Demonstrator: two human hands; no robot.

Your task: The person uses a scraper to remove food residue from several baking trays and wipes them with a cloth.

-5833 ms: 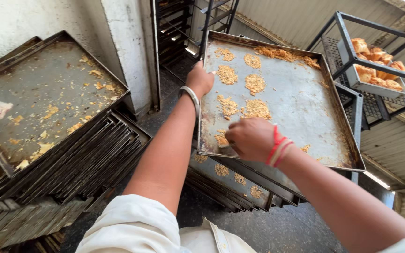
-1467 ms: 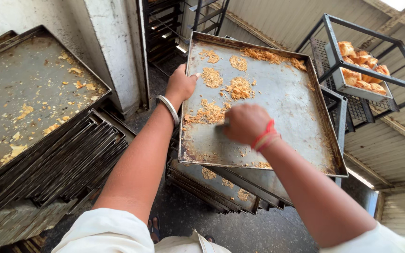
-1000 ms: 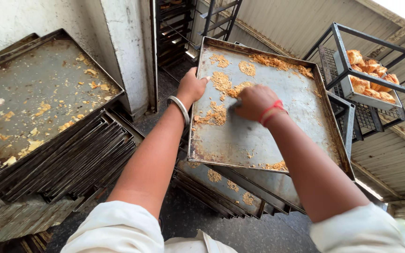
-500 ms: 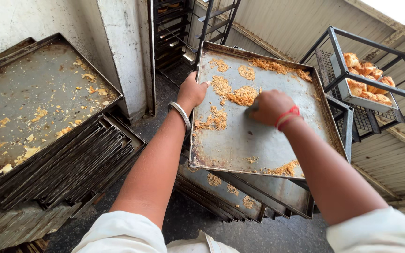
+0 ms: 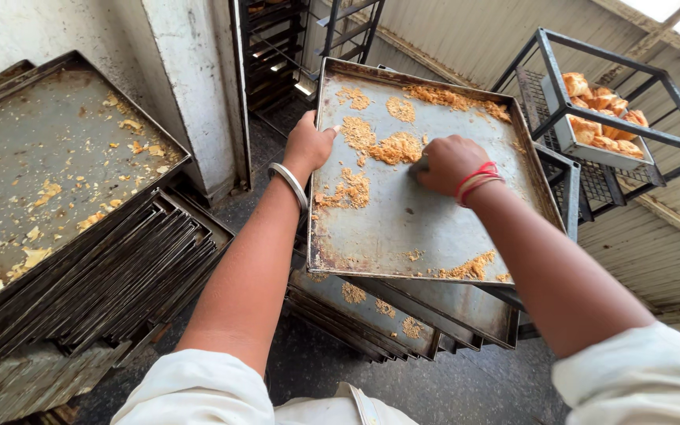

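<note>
on the tilted tray (image 5: 434, 228), right hand (image 5: 444, 164) clenched—fingers hidden, left hand (image 5: 308, 145) grasping its edge

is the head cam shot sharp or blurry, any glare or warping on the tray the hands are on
Head view: sharp on both hands and the crumbs; the left hand grips the tray edge, the right hand rests on it. Soft daylight gives a dull sheen on the metal, no hard glare. Sky at top right is blown out. Wide-lens warping bends the wall post and rack.
</note>
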